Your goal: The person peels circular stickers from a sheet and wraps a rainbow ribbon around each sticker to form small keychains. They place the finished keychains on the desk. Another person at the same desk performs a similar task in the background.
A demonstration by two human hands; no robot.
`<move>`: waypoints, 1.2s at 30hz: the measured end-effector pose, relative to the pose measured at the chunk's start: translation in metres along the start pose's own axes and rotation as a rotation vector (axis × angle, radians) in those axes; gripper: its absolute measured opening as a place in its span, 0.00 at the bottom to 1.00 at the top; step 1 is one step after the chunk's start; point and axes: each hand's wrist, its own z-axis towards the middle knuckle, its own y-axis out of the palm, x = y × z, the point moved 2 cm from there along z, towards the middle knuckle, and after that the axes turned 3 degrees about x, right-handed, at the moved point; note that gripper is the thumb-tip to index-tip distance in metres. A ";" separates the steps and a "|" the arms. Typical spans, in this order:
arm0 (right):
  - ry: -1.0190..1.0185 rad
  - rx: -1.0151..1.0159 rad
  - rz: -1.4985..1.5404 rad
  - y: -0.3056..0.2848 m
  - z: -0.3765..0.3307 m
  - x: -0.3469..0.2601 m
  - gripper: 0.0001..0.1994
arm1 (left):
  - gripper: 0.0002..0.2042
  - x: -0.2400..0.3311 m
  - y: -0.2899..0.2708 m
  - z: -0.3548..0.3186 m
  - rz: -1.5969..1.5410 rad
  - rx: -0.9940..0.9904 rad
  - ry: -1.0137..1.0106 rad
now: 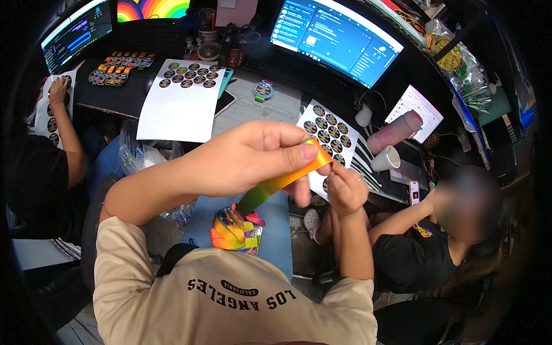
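A rainbow satin ribbon (277, 181) in green, yellow and orange is stretched between my hands in front of my chest. My left hand (270, 152) pinches it between thumb and fingers, with the other fingers curled behind. Close beside, my right hand (348, 191) has its fingers closed on the orange end of the ribbon; the exact grip there is partly hidden. The green end runs down toward a bundle of coloured ribbons (230, 234) resting on my lap over blue jeans.
Sheets of round black stickers (328, 135) (184, 103) lie on the desk. A round medal (263, 90) sits between them, and a row of ribboned medals (112, 75) lies farther left. A white cup (386, 160) and pink bottle (397, 133) stand right. People sit on both sides.
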 end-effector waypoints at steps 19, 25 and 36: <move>0.585 -0.054 0.645 0.047 -0.032 -0.061 0.11 | 0.17 -0.011 -0.015 0.022 0.749 0.388 0.895; 0.571 -0.055 0.779 0.047 -0.031 -0.074 0.08 | 0.19 -0.019 -0.011 0.025 0.848 0.451 0.940; 0.584 -0.001 0.654 0.054 -0.027 -0.081 0.09 | 0.13 -0.020 -0.009 0.025 0.737 0.508 0.906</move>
